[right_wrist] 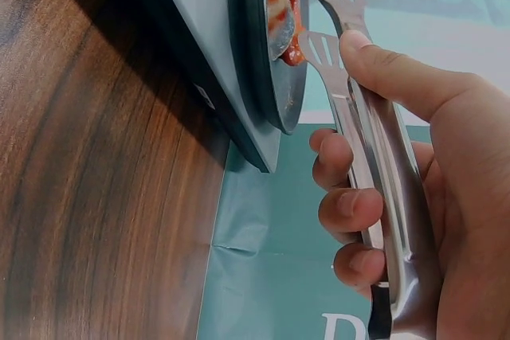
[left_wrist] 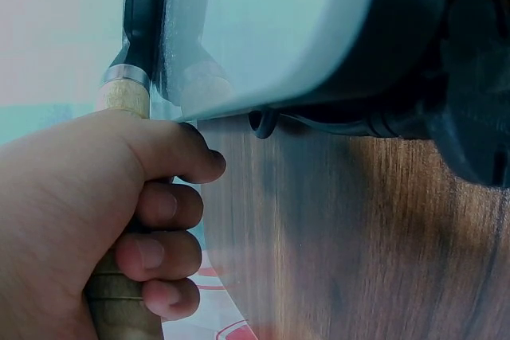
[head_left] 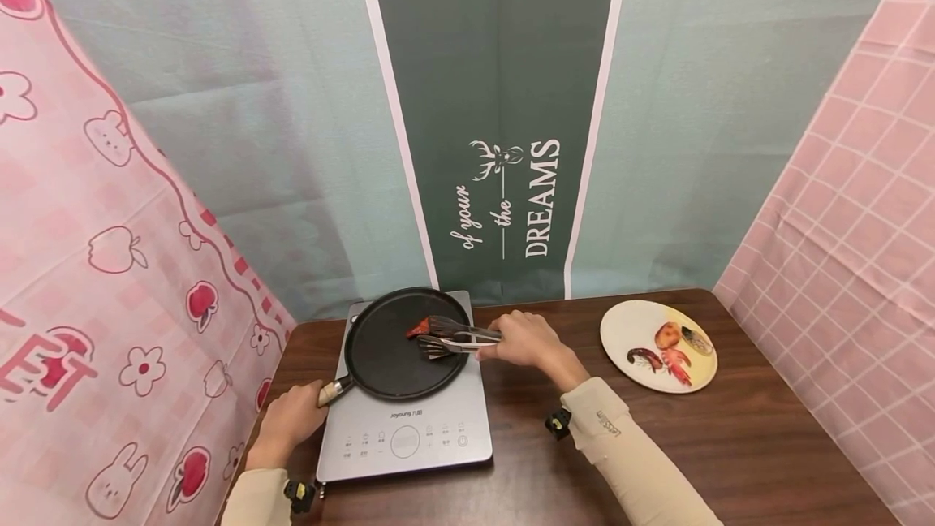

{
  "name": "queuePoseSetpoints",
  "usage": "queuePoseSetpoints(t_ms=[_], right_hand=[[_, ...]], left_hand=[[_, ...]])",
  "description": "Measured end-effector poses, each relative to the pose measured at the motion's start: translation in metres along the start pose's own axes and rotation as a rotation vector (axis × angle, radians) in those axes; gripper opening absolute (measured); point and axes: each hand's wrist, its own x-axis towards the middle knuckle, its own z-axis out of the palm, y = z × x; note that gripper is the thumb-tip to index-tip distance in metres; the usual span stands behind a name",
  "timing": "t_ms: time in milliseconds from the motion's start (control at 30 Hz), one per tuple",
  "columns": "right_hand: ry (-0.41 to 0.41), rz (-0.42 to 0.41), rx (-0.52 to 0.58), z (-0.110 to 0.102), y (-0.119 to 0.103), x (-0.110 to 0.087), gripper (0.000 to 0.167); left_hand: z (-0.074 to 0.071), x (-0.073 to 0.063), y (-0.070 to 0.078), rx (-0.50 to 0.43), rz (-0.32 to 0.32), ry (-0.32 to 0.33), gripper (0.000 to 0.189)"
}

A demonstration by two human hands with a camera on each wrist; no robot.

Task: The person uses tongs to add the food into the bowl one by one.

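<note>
My left hand grips the wooden handle of a flat black frying pan, fingers and thumb wrapped round it. The pan sits on a silver induction cooker. In my right hand are metal tongs, thumb on one arm and fingers curled about the other. Their slotted ends stand apart over the pan's right half. Beside them lies a reddish food piece. The right wrist view shows a pale, orange-striped piece against a glossy red one in the pan.
Right of the cooker, a round cream plate carries several seafood-like pieces, among them a red one and a dark curled one. Everything stands on a dark wooden table. Printed cloths hang behind and at both sides.
</note>
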Motion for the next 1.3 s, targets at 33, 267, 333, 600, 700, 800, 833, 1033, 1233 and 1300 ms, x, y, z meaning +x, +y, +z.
queuePoseSetpoints(t_ms=[33, 267, 333, 600, 700, 800, 833, 1033, 1233, 1300], right_hand=[[0.001, 0.002, -0.002, 0.000, 0.001, 0.000, 0.034], [0.027, 0.008, -0.015, 0.001, 0.004, -0.001, 0.039], [0.037, 0.002, -0.026, 0.001, 0.004, -0.001, 0.040], [0.094, 0.004, -0.079, 0.002, 0.005, -0.002, 0.061], [0.112, 0.016, -0.099, 0.003, 0.006, -0.002, 0.071], [0.136, 0.014, -0.114, 0.003, 0.007, -0.002, 0.075], [0.144, 0.012, -0.119, 0.002, 0.007, -0.002, 0.075], [0.178, -0.013, -0.138, 0.000, 0.010, -0.003, 0.072], [0.197, -0.019, -0.156, -0.005, 0.015, -0.007, 0.077], [0.199, -0.018, -0.156, -0.007, 0.016, -0.008, 0.079]], left_hand=[[0.000, 0.000, 0.000, 0.000, -0.001, -0.001, 0.013], [0.001, 0.000, -0.001, 0.000, -0.005, 0.000, 0.013], [0.002, 0.000, -0.001, -0.001, -0.004, 0.000, 0.013], [0.003, -0.001, -0.001, 0.006, 0.008, 0.011, 0.014], [0.004, -0.001, -0.002, 0.006, 0.006, 0.010, 0.014], [0.004, 0.000, -0.002, 0.007, 0.007, 0.014, 0.015], [0.004, 0.000, -0.002, 0.007, 0.006, 0.013, 0.015], [0.004, 0.001, -0.002, 0.008, -0.001, 0.009, 0.015], [0.004, 0.001, -0.002, 0.013, 0.002, 0.006, 0.017], [0.004, 0.000, -0.002, 0.015, 0.003, 0.009, 0.017]])
